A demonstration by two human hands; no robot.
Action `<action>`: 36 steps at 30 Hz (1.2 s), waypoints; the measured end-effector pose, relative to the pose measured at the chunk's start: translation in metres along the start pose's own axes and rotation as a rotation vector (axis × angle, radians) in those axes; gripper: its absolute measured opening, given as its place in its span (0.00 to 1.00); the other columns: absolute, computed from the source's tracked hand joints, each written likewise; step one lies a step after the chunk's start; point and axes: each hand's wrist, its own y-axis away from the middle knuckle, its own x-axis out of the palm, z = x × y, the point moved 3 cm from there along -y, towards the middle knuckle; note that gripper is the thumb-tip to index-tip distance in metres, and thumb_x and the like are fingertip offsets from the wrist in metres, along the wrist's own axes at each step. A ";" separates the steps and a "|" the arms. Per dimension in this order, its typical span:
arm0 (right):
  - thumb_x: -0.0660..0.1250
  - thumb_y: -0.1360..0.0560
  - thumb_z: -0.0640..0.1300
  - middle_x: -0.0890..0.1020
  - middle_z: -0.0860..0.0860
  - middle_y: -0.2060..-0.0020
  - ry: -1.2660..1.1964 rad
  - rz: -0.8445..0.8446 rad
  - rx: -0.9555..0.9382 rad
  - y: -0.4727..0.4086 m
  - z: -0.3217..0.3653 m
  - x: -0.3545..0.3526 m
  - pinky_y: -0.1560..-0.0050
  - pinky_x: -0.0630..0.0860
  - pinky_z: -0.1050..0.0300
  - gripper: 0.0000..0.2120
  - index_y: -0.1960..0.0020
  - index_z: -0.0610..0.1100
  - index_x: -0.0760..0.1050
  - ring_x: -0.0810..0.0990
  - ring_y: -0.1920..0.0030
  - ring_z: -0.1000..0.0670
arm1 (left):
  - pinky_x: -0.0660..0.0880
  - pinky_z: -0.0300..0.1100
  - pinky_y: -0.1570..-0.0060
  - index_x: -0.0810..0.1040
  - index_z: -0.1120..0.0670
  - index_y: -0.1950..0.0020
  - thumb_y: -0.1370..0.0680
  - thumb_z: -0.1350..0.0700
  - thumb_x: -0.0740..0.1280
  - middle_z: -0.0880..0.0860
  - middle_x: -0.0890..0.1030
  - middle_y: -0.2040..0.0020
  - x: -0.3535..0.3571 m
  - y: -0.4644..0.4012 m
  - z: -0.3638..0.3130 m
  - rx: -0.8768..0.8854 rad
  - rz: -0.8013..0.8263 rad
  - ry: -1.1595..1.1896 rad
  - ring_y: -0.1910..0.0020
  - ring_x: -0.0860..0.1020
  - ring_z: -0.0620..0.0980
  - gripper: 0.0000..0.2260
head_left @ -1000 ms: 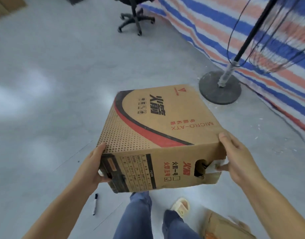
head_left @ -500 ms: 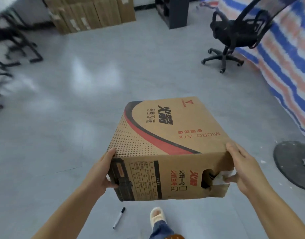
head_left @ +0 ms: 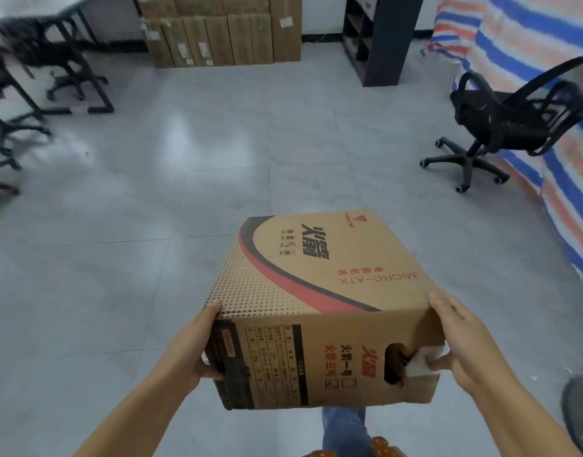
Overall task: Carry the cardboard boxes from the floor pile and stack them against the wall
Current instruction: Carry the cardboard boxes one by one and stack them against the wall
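Observation:
I carry a brown cardboard box (head_left: 319, 291) printed with red and black stripes and "MICRO-ATX", held in the air in front of me above the grey floor. My left hand (head_left: 187, 347) grips its near left corner, thumb on the front face. My right hand (head_left: 461, 344) grips the near right corner, the thumb pinching a white scrap by the handle hole. Against the far wall stands a stack of tall cardboard boxes (head_left: 220, 31), upright side by side.
A black office chair (head_left: 511, 120) stands at right before a striped tarp (head_left: 547, 94). A dark shelf unit (head_left: 379, 37) is right of the stack. Tables and chair bases (head_left: 29, 94) fill the left. A round fan base (head_left: 580, 417) lies at lower right.
The view has swung left and lifted from the fan stand and tarp toward the far wall, bringing the box stack into sight. Both hands keep the same hold on the box.

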 end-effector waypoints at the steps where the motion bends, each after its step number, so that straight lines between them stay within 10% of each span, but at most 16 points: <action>1: 0.59 0.20 0.53 0.76 0.62 0.51 0.012 0.007 0.001 -0.019 0.010 0.004 0.40 0.72 0.34 0.07 0.47 0.58 0.75 0.74 0.46 0.52 | 0.78 0.64 0.56 0.76 0.51 0.42 0.20 0.43 0.59 0.56 0.82 0.48 0.009 -0.012 -0.012 -0.001 -0.008 0.007 0.48 0.76 0.53 0.15; 14: 0.58 0.19 0.51 0.77 0.56 0.48 0.145 0.137 -0.035 -0.253 0.184 0.089 0.42 0.73 0.34 0.08 0.44 0.54 0.75 0.71 0.43 0.48 | 0.79 0.60 0.59 0.77 0.49 0.42 0.20 0.43 0.58 0.56 0.82 0.49 0.078 -0.146 -0.170 -0.014 -0.134 0.196 0.48 0.76 0.53 0.14; 36: 0.58 0.19 0.52 0.74 0.52 0.47 0.175 0.278 -0.011 -0.447 0.372 0.473 0.55 0.73 0.37 0.06 0.45 0.55 0.73 0.69 0.44 0.46 | 0.76 0.65 0.53 0.77 0.47 0.40 0.20 0.41 0.57 0.52 0.81 0.46 -0.113 -0.408 -0.438 -0.016 -0.251 0.251 0.41 0.73 0.56 0.16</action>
